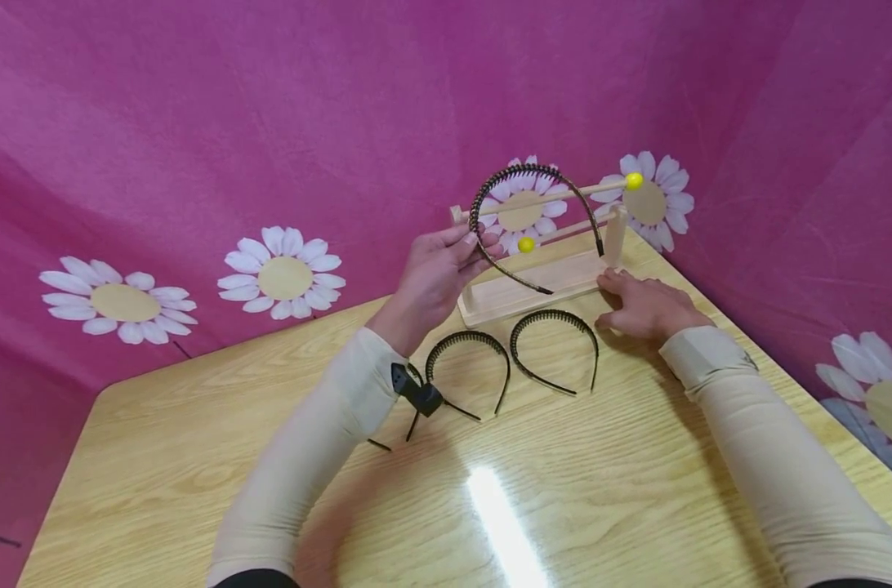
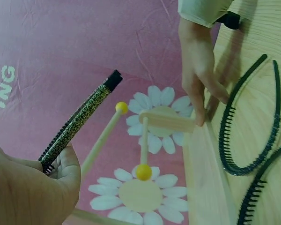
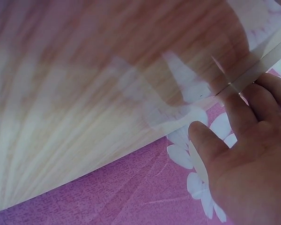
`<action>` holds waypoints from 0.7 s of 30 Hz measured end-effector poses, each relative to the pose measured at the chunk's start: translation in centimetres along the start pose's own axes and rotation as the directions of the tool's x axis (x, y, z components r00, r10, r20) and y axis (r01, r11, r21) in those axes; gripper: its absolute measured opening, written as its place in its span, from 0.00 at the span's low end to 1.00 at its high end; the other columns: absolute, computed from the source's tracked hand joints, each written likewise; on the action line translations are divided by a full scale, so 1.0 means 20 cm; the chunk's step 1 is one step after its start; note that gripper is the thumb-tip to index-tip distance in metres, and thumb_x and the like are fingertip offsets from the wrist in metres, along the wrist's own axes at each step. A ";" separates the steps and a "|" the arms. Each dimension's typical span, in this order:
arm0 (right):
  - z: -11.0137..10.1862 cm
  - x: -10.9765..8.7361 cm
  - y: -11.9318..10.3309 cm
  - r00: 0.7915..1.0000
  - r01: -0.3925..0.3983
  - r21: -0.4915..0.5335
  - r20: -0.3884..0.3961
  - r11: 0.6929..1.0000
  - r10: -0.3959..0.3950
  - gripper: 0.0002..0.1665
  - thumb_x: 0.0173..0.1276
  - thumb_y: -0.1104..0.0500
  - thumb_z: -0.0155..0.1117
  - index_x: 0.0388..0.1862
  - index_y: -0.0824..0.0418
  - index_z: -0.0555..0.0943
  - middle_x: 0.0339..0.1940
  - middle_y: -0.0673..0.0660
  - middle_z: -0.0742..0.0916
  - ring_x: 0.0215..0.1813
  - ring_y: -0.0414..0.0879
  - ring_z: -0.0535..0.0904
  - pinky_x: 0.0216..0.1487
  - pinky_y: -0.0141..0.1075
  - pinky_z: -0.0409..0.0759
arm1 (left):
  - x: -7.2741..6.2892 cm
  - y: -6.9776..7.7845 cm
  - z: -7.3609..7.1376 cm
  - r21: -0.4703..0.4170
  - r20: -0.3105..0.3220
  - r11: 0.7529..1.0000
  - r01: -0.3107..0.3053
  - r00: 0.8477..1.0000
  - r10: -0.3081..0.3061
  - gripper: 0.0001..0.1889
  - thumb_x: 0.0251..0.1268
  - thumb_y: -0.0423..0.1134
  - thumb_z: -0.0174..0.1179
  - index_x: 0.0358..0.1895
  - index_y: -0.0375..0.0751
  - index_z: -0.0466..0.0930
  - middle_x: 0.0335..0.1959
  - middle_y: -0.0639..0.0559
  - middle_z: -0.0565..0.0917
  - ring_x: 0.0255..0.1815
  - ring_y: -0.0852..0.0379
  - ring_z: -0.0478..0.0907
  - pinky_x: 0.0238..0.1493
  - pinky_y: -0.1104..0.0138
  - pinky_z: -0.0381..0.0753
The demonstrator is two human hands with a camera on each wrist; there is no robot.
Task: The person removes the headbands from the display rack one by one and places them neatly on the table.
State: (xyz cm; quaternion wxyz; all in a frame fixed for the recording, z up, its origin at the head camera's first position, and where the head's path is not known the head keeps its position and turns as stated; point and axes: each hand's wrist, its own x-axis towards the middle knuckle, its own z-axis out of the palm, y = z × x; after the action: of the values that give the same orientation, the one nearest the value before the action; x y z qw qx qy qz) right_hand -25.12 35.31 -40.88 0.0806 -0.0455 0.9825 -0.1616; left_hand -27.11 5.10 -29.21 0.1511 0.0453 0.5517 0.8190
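My left hand (image 1: pixel 440 273) pinches a dark, glittery toothed headband (image 1: pixel 532 169) by one side, raised in front of a small wooden rack (image 1: pixel 578 275). In the left wrist view that headband (image 2: pixel 79 119) appears edge-on, its black tips pointing away from the palm. Two rods on the rack end in yellow balls (image 1: pixel 633 180); the upper rod overlaps the raised headband in the head view. My right hand (image 1: pixel 648 306) has its fingertips at the right end of the rack's base, the fingers loosely extended. In the right wrist view, the right hand (image 3: pixel 253 140) reaches along the base's edge.
Two more headbands, one nearer the right hand (image 1: pixel 552 314) and one left of it (image 1: pixel 468 336), lie on the wooden table (image 1: pixel 196 457). A third headband (image 1: pixel 413 426) is partly hidden by the left wrist. A pink flowered cloth (image 1: pixel 343 122) hangs behind the table.
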 end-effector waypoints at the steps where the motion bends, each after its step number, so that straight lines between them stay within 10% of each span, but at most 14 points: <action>1: 0.00 0.00 0.00 1.000 -0.002 0.001 0.000 1.000 0.002 0.50 0.64 0.43 0.63 0.81 0.58 0.59 0.80 0.64 0.59 0.72 0.74 0.59 0.63 0.69 0.65 | -0.01 0.00 -0.01 0.007 -0.004 1.000 0.006 1.000 -0.006 0.17 0.78 0.25 0.48 0.64 0.22 0.72 0.50 0.31 0.82 0.48 0.45 0.84 0.60 0.59 0.80; 21: -0.01 0.00 0.01 0.999 0.050 -0.033 0.016 0.998 -0.050 0.54 0.72 0.22 0.36 0.81 0.60 0.57 0.80 0.68 0.57 0.73 0.77 0.55 0.68 0.68 0.58 | -0.14 -0.05 -0.23 0.050 0.018 0.995 0.086 0.996 -0.087 0.19 0.79 0.25 0.46 0.68 0.22 0.67 0.52 0.31 0.80 0.49 0.47 0.84 0.57 0.62 0.81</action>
State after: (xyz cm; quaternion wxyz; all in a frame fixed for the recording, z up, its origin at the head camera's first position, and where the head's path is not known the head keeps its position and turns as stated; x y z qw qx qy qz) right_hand -25.11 35.55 -40.73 0.0833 -0.0728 0.9830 -0.1468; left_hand -25.36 0.53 -31.55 0.1910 0.0333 0.5716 0.7973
